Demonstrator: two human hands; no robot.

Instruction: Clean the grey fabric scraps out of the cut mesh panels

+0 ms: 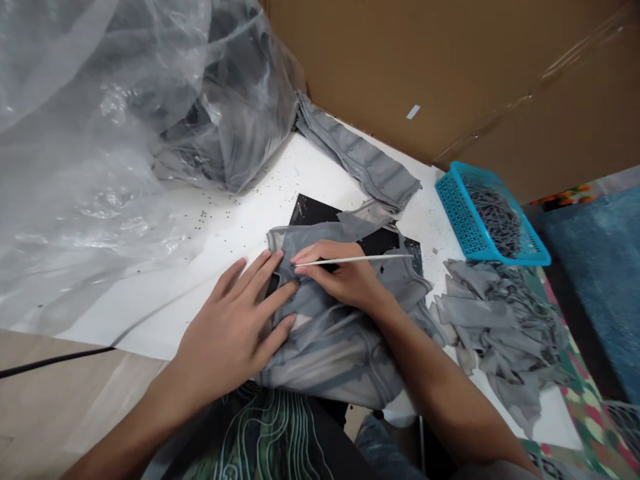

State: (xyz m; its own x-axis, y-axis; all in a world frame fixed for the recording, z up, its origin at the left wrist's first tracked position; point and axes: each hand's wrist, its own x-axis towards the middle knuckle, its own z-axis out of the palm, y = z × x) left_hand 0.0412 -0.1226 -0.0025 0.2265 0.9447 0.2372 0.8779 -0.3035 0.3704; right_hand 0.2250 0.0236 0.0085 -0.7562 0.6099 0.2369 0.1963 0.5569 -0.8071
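Observation:
A sheer grey fabric piece (330, 360) with seams lies rumpled over a black board (313, 211) on the white table, its near end hanging over the edge. My left hand (235, 323) rests on the left side of the fabric, fingers spread. My right hand (345, 270) is closed in a pinch around a thin white stick (365, 259), which runs to the right across the back of the hand. The stick's working end is hidden at my fingertips, close to the fabric. Both hands are close together, apart from each other.
Large clear plastic bags (225, 100) of dark fabric fill the back left. Grey strips (365, 157) lie by the cardboard wall (380, 60). At right stand a blue basket (453, 213) of grey scraps and a heap of grey cloth (500, 320). Small dark bits dot the table (235, 230).

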